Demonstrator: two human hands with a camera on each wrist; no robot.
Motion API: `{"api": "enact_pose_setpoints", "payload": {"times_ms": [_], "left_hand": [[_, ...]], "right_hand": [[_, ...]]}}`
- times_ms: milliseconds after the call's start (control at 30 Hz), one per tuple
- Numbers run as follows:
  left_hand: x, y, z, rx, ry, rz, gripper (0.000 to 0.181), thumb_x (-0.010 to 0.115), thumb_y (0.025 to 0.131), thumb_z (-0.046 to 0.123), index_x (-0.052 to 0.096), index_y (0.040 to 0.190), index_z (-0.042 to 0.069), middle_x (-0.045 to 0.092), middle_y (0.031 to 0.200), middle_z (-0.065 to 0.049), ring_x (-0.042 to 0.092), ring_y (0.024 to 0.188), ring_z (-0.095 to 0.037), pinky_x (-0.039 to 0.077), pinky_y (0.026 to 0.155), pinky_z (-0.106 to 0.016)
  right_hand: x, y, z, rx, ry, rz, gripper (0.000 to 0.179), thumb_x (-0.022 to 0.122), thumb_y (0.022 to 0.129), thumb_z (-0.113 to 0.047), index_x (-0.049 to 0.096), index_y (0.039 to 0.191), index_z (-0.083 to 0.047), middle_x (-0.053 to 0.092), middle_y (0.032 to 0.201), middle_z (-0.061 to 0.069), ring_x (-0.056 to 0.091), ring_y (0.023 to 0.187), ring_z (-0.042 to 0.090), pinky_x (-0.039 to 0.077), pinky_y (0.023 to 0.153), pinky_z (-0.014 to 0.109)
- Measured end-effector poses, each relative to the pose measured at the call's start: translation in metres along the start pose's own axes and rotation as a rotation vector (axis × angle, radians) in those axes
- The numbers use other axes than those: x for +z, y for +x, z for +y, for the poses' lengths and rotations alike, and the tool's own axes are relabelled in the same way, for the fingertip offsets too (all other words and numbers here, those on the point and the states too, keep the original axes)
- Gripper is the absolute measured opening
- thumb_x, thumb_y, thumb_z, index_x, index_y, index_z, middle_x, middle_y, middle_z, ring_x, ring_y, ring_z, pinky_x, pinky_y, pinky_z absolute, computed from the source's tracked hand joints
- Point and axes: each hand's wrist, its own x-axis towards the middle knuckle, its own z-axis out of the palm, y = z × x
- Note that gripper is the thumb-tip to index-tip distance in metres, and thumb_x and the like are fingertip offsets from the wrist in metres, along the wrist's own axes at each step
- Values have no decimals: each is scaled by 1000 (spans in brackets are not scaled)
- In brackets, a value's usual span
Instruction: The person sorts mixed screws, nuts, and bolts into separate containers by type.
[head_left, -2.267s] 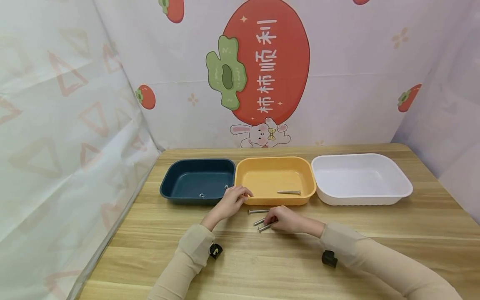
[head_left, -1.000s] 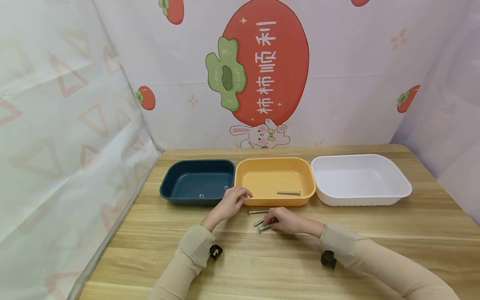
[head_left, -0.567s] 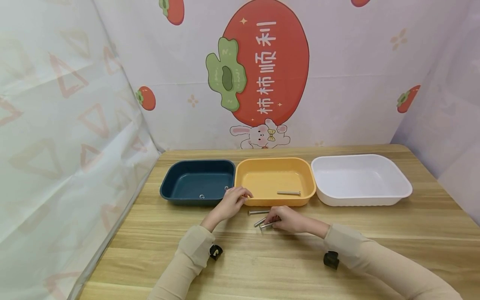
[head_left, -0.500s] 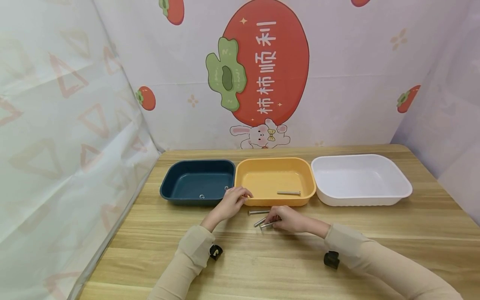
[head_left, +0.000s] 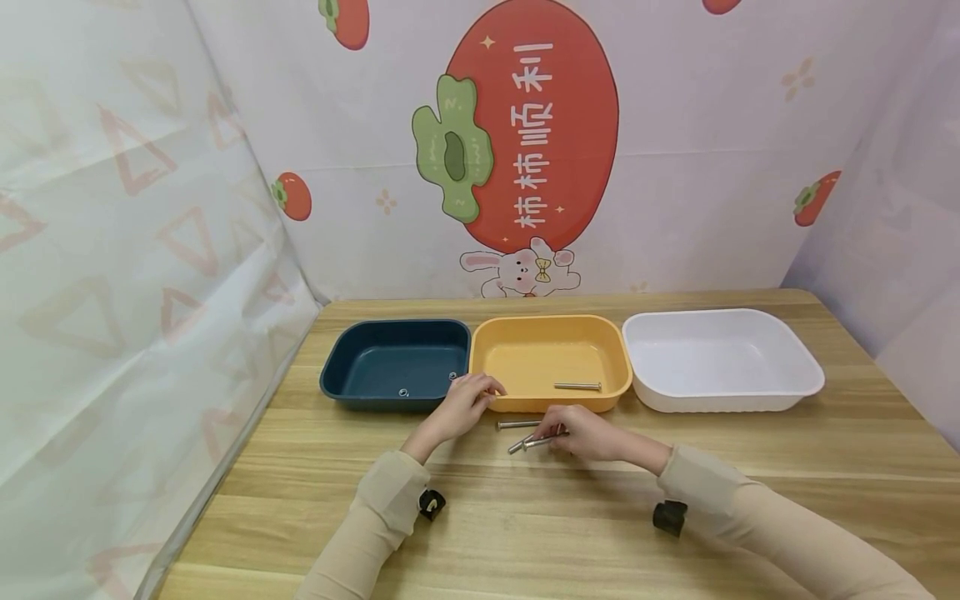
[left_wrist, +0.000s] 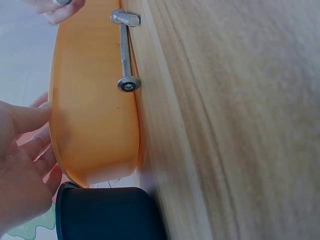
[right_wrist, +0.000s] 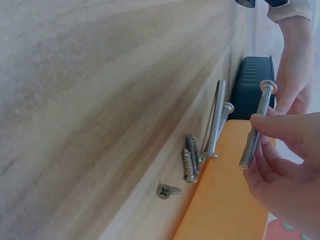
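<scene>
My right hand (head_left: pixel 585 433) pinches a long silver bolt (right_wrist: pixel 258 120) between thumb and fingers, its round head pointing left in the head view. Under and beside that hand, a second bolt (head_left: pixel 518 445) and a third bolt (head_left: pixel 517 425) lie on the table before the yellow tray (head_left: pixel 551 404). The right wrist view also shows several short screws (right_wrist: pixel 189 165) there, hidden in the head view. My left hand (head_left: pixel 463 404) rests at the yellow tray's front left rim, fingers loosely bent over it. One more bolt (head_left: pixel 577 386) lies inside this tray.
A dark blue tray (head_left: pixel 395 402) with small nuts (head_left: pixel 403 392) in it stands left of the yellow one. On the right is a white tray (head_left: pixel 723 398). All three sit side by side on the wooden table (head_left: pixel 525 533), with a printed cloth (head_left: pixel 675 208) behind.
My right hand has lifted the pinched bolt a little and shifted slightly right and toward the trays. The left hand stays at the rim.
</scene>
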Motion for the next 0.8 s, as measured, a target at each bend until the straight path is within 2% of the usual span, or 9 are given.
{"api": "enact_pose_setpoints", "payload": {"times_ms": [200,533,700,800], "left_hand": [[0,0,-1,1,2,0,11,53,86,3,60,93,9,55,81,0,48,80,-16,28,87,-43],[0,0,0,7,4,9,11,53,86,3,60,93,9,55,80,0,48,79,-16,28,86,-43],[0,0,-1,10,2,9,11,53,86,3,60,93,8,55,80,0,48,79,-16,28,86,-44],[0,0,0,13,-1,8,11,53,86,3,60,93,8,55,80,-1,48,79,-17,28,86,-44]], "right_hand": [[-9,0,-3,2,-20,17,20,59,76,8,67,91,-3,60,85,2,53,76,11,45,65,23],[-25,0,-8,20,18,42,15,60,78,4,65,92,-1,56,82,5,50,75,11,44,66,24],[-32,0,-7,1,-29,76,17,60,78,7,66,92,-1,59,84,5,53,77,13,46,71,29],[-37,1,-6,-6,-51,103,18,59,77,9,66,91,0,60,84,5,53,77,14,46,67,27]]}}
